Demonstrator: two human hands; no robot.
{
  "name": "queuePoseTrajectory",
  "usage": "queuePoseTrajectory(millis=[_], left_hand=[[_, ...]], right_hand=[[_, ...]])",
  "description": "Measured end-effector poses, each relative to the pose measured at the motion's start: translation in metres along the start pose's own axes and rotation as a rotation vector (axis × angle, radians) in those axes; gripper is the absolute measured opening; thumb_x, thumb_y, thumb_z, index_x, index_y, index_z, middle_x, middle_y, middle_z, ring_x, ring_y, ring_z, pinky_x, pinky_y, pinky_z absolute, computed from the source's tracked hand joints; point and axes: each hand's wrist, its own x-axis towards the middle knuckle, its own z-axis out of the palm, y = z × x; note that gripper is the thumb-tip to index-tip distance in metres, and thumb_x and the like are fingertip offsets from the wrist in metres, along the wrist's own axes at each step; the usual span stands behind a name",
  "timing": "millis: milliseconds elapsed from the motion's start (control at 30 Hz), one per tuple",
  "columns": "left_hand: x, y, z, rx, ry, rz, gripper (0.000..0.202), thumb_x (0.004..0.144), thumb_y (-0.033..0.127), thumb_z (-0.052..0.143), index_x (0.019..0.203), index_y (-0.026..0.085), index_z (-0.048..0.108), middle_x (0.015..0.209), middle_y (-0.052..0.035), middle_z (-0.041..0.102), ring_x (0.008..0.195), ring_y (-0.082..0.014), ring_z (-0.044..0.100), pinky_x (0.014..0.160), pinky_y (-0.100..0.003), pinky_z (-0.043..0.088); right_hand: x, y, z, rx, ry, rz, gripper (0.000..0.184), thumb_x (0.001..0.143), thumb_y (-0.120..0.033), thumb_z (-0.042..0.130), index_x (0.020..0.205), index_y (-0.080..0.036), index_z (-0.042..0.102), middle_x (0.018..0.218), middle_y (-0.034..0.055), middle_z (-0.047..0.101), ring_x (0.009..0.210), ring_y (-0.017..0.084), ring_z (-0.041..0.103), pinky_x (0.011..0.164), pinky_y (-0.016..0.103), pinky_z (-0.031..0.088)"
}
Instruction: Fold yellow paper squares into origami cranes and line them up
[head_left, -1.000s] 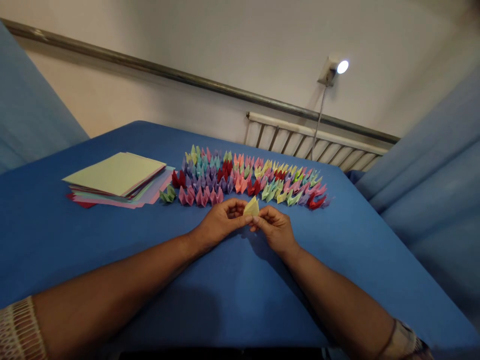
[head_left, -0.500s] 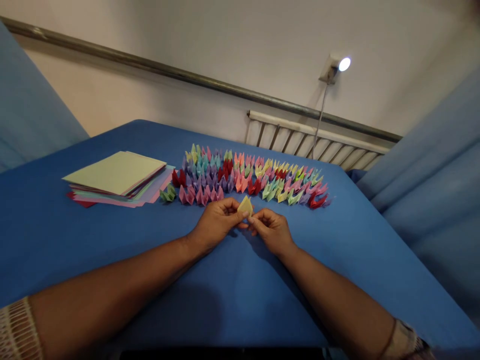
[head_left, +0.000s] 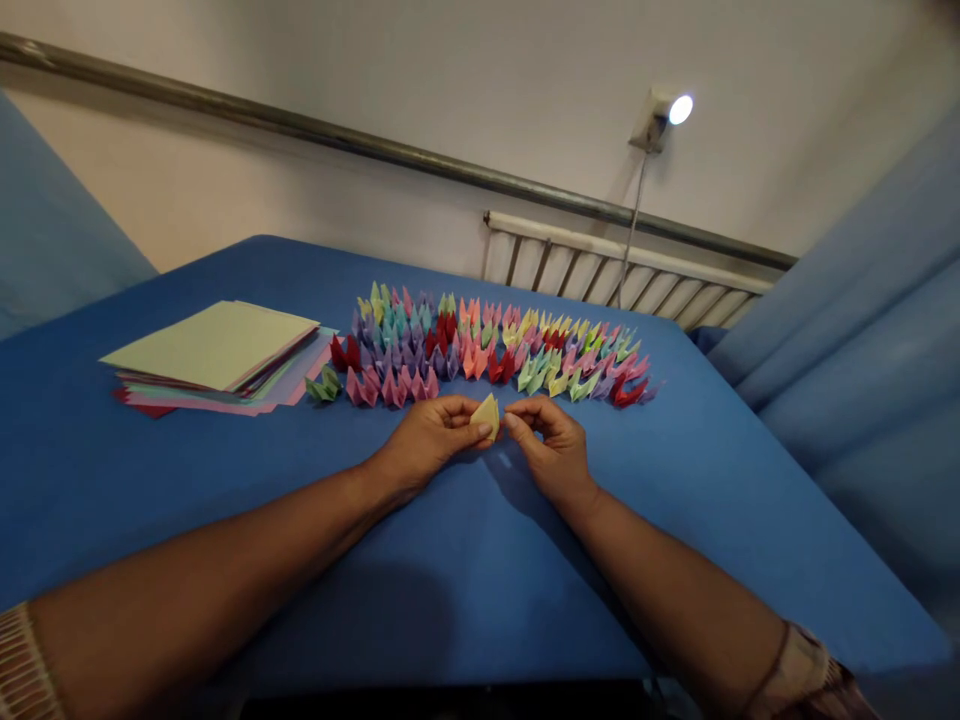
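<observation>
My left hand (head_left: 431,440) is closed on a small folded piece of pale yellow paper (head_left: 486,413), thumb on the near face and fingers behind. The paper is kite-shaped, with its point up, held above the blue surface. Just right of it is my right hand (head_left: 553,445), fingers curled, with thumb and index fingertips slightly apart beside the paper's right edge. No paper shows between them. Behind both hands stand rows of folded paper cranes (head_left: 472,350) in pink, red, purple, green, yellow and blue. A green crane (head_left: 324,385) sits at the left front of the rows.
A stack of coloured paper sheets (head_left: 217,345), pale yellow on top, lies at the left on the blue table cover (head_left: 480,570). Behind are a metal rail (head_left: 360,142), a radiator (head_left: 585,265) and a lit plug (head_left: 679,110) with a cord. Blue curtains (head_left: 862,330) hang at the sides.
My right hand's fingertips have come away from the yellow paper to the right, and the hand has risen slightly. The left hand still holds the paper. The view has shifted a little.
</observation>
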Motion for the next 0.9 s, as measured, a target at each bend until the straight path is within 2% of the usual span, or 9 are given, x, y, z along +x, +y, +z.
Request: queuePoseTrajectory(millis=[167,333,467,633,900], left_hand=[[0.0004,-0.0024,-0.0016,0.075,-0.066,-0.019,0.029,0.066,0.035,0.082,0.08,0.013,0.07,0.071,0.0007,0.067,0.067,-0.0078,0.06,0.066,-0.019,0.048],[0.0007,-0.0026,-0.0036,0.176,-0.12,0.019,0.029,0.071,0.04,0.077,0.073,0.012,0.068,0.067,0.001,0.063,0.061,-0.0068,0.054,0.06,-0.019,0.042],[0.0008,-0.0016,-0.0034,0.205,-0.151,0.052,0.032,0.072,0.042,0.076,0.072,0.012,0.067,0.065,0.0015,0.061,0.059,-0.0069,0.051,0.058,-0.019,0.04],[-0.0002,-0.0011,-0.0028,0.171,-0.161,0.018,0.031,0.072,0.042,0.077,0.074,0.012,0.069,0.067,0.0006,0.062,0.063,-0.0078,0.054,0.061,-0.02,0.043],[-0.0018,-0.0007,-0.0042,0.078,-0.108,-0.092,0.033,0.072,0.044,0.077,0.08,0.013,0.07,0.079,-0.003,0.069,0.076,-0.0119,0.063,0.071,-0.022,0.051]], right_hand=[[-0.0015,0.0026,0.0012,-0.036,-0.01,-0.035,0.004,0.083,-0.025,0.064,0.086,-0.022,0.066,0.075,-0.0008,0.062,0.064,0.012,0.058,0.062,0.026,0.048],[-0.0016,0.0,0.0,-0.042,-0.05,-0.055,0.003,0.083,-0.022,0.063,0.085,-0.022,0.065,0.074,-0.0012,0.061,0.063,0.012,0.058,0.062,0.026,0.047],[-0.003,-0.001,0.0009,0.025,-0.071,0.038,0.004,0.084,-0.025,0.062,0.083,-0.021,0.063,0.072,-0.0012,0.063,0.062,0.012,0.059,0.061,0.026,0.049],[-0.0034,0.0005,0.0039,0.218,-0.084,0.157,0.008,0.083,-0.029,0.064,0.083,-0.022,0.06,0.068,-0.0028,0.064,0.06,0.012,0.061,0.06,0.026,0.05],[-0.003,0.0043,0.0039,0.25,-0.087,0.145,0.009,0.084,-0.029,0.064,0.085,-0.022,0.061,0.067,-0.0036,0.063,0.058,0.012,0.062,0.058,0.025,0.051]])
